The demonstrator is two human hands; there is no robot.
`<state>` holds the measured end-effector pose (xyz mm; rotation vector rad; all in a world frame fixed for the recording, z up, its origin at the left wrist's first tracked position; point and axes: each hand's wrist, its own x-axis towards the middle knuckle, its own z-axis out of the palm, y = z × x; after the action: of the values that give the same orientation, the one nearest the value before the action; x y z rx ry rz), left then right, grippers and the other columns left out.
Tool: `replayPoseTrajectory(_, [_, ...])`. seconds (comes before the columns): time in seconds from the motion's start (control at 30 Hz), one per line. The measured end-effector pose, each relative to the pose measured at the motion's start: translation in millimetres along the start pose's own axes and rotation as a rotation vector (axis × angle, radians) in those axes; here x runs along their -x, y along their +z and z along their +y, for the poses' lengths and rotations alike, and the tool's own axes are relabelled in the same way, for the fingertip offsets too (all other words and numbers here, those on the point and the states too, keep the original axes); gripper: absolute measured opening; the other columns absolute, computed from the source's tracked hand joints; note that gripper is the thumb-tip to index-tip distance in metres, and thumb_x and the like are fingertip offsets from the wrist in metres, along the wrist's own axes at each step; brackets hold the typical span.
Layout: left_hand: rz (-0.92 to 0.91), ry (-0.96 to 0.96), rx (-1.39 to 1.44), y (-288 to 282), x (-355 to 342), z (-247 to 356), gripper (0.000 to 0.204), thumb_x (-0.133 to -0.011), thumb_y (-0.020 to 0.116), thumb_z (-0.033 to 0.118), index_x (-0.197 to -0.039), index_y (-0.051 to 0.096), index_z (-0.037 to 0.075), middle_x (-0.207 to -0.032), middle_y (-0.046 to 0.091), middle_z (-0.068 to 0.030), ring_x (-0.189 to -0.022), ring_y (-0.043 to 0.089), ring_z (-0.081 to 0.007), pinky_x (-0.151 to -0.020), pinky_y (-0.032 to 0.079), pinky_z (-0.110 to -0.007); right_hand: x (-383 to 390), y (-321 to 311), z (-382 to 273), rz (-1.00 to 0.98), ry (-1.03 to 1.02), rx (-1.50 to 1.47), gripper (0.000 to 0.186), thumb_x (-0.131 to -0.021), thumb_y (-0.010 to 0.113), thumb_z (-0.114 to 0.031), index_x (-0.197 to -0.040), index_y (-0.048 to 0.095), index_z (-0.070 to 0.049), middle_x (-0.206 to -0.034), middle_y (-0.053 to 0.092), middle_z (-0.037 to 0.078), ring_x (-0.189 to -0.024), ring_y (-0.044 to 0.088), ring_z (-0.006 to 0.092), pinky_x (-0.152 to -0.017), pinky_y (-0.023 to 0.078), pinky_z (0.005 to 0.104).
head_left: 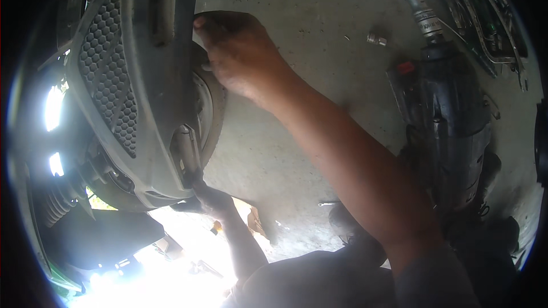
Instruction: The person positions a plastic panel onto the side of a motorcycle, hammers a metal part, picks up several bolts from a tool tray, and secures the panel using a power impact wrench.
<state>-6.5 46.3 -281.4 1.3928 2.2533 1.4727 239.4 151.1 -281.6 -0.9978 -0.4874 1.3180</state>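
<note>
Has the right hand (237, 51) curled at the edge of a honeycomb-meshed grey plastic panel (138, 88), at the left over a dark-tyred wheel (213, 108), and the left hand (213, 201) at its lower end; cannot tell if clamped. Seems partway along, with a black power wrench (454, 102) lying unheld on the grey concrete floor (319, 17); cannot tell work done from work left.

Right hand (237, 51) high, left hand (212, 198) low; both bare.
The right forearm (342, 148) extends diagonally from lower right to upper centre, bent at the elbow near the lower edge. The right fingers curl toward the left, with one fingertip (200, 21) pointing left; the others are partly hidden. The left forearm (245, 245) rises at a steeper angle from the lower edge, leaning left. The left hand lies in shadow; its finger closure cannot be determined.
</note>
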Motion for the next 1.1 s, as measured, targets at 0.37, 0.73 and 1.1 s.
replayPoseTrajectory(0.37, [-0.054, -0.058, 0.050, -3, -3, -28, 0.082, -0.076, 0.066, 0.018, -0.134, 0.012, -0.007, -0.129, 0.034, -0.0275, -0.120, 0.049, -0.0336, -0.103, 0.046, -0.041, 15, 3, -7, -0.029, -0.091, 0.154, 0.032, -0.102, 0.037, -0.023, -0.104, 0.060, 0.000, -0.074, 0.060, 0.016, -0.068, 0.061, 0.0240, -0.070, 0.047, 0.0421])
replayPoseTrajectory(0.73, [0.004, -0.032, 0.050, 4, 13, -5, 0.080, -0.078, 0.064, 0.016, -0.134, 0.011, -0.006, -0.132, 0.032, -0.0276, -0.121, 0.045, -0.0312, -0.104, 0.042, -0.044, 32, 19, 18, 0.100, -0.303, 0.053, 0.029, -0.100, 0.044, -0.018, -0.121, 0.058, -0.003, -0.079, 0.064, 0.018, -0.068, 0.063, 0.0247, -0.069, 0.048, 0.0394])
replayPoseTrajectory(1.1, [-0.161, -0.076, -0.134, -19, 1, -52, 0.049, -0.097, 0.035, 0.019, -0.140, 0.026, -0.004, -0.133, 0.047, -0.0227, -0.121, 0.050, -0.0305, -0.110, 0.036, -0.041, 45, 12, 15, 0.026, -0.138, 0.130, 0.021, -0.094, 0.049, -0.010, -0.107, 0.060, 0.002, -0.092, 0.064, 0.025, -0.086, 0.064, 0.0400, -0.081, 0.051, 0.0452])
